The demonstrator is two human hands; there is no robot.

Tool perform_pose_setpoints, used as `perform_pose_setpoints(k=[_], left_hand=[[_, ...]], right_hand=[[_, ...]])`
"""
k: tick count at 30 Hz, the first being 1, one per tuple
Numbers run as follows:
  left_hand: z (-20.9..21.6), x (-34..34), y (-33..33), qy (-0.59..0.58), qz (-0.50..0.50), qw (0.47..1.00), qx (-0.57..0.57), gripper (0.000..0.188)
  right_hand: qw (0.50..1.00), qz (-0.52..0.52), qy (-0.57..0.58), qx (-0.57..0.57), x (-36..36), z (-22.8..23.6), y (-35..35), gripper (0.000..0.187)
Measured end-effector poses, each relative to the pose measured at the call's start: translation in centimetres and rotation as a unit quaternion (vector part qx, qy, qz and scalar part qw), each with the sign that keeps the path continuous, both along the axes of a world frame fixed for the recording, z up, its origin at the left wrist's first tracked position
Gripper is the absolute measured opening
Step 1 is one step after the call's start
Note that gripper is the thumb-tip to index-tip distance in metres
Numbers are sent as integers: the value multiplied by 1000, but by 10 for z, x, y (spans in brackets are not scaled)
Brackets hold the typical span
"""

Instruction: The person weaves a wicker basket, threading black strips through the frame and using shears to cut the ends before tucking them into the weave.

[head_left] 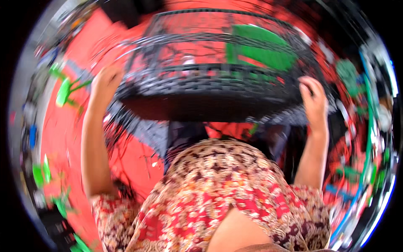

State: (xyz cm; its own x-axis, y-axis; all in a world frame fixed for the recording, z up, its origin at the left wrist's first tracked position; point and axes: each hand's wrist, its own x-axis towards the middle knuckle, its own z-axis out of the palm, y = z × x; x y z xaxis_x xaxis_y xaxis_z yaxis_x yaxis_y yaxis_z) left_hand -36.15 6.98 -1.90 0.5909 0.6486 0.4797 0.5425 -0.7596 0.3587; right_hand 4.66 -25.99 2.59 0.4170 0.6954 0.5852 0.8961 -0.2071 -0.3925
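Observation:
A large black woven wicker frame, with a solid dark underside and open bars above, spans the space in front of me, blurred by motion. My left hand is closed on its left end, fingers curled by the edge. At the opposite end my right hand is closed on the right edge, its thumb and fingers bent. Parts of both hands' fingers are smeared or hidden by the weave. Through the bars a green round-backed plastic seat shows behind the frame.
Red floor covering lies below, with loose dark strands scattered on it. A small green stool stands at the left. Green and blue items crowd the right side, and a dark object is at the top.

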Motion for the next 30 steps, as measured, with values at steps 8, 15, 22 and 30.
perform_pose_setpoints(k=[8,15,22,30], left_hand=[[-32,6,30,-7,21,999,-34,19],[-25,-53,98,50,6,967,-251,13],[-22,-73,109,0,-21,907,-421,11],[-14,-63,105,26,4,904,-427,8]], right_hand=[[994,-85,-45,43,67,-2,-54,12],[969,-129,212,-14,157,28,-92,21],[915,-56,360,-173,181,22,-63,30],[881,-47,440,-168,204,17,-72,29]])
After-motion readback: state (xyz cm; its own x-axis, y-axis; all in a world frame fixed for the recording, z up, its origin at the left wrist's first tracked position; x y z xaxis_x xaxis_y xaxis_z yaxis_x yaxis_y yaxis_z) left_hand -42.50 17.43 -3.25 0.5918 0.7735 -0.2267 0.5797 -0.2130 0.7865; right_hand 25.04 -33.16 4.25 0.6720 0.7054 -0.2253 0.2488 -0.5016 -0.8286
